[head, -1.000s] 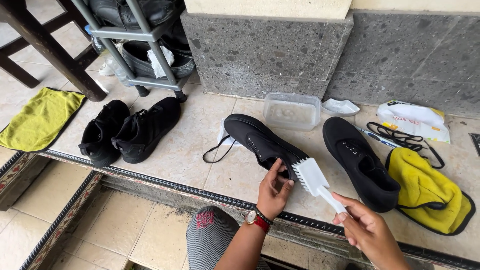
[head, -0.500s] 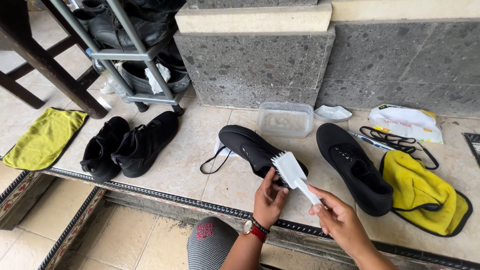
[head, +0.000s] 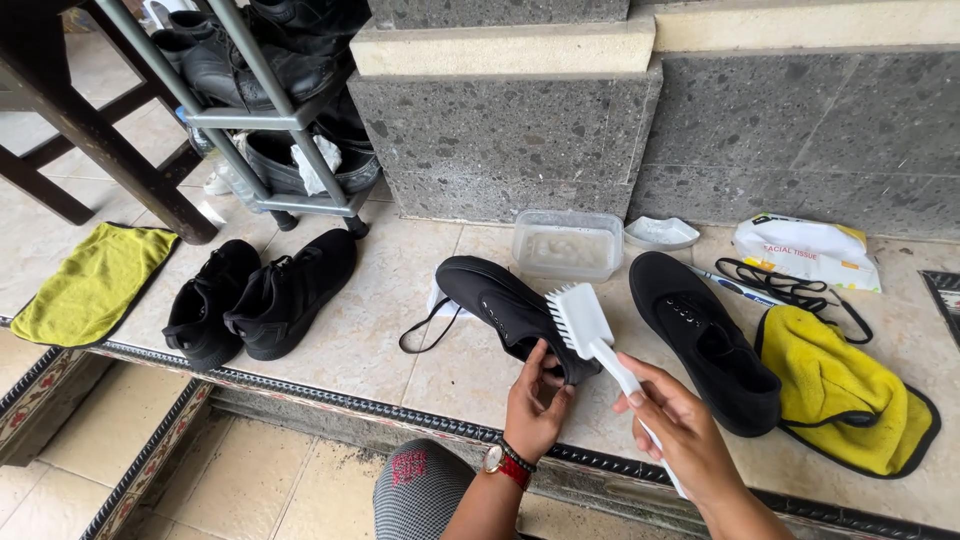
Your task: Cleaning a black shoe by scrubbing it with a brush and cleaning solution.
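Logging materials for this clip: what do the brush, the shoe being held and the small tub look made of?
Brush: white, smooth and glossy, likely plastic, bristles too. Black shoe: matte, cloth-like upper, probably canvas; sole material unclear. Tub: see-through with cloudy walls, likely thin plastic.

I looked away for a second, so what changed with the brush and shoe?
The white plastic brush in the right hand tipped more upright over the black canvas shoe, bristles now off its heel. The left hand keeps gripping the heel. The other shoes and yellow cloths stayed put.
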